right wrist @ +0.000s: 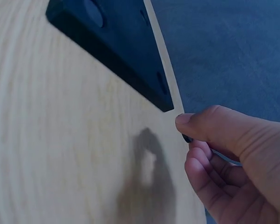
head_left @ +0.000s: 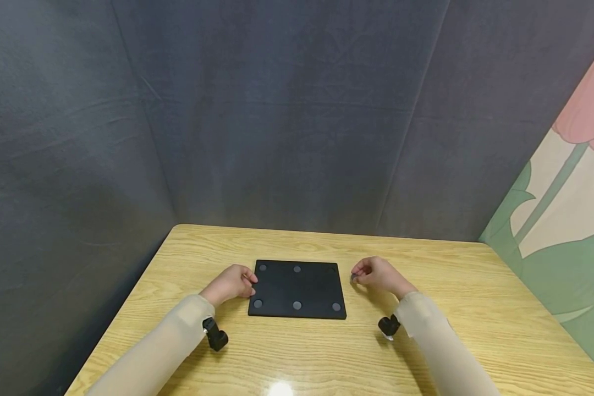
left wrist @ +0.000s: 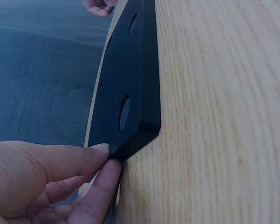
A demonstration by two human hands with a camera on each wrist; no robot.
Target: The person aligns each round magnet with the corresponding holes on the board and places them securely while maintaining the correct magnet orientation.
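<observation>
A flat black rectangular board point(head_left: 297, 289) lies on the table, with several grey round spots set into its face. In the left wrist view one spot point(left wrist: 124, 114) looks sunken with a lighter grey inside. The spot at the back right corner is darker than the others. At the board's left edge, my left hand point(head_left: 234, 284) pinches the rim between thumb and finger. Just off the right edge, my right hand point(head_left: 378, 274) holds a small dark grey disc point(head_left: 353, 277) between thumb and fingertips, above the table. Only a dark sliver of the disc point(right wrist: 187, 138) shows in the right wrist view.
The wooden table point(head_left: 297, 357) extends around the board on all sides. A dark grey curtain point(head_left: 287, 121) stands behind the table and along its left. On the right is a panel point(head_left: 564, 247) with a painted pink flower. Small black cameras sit on both wrists.
</observation>
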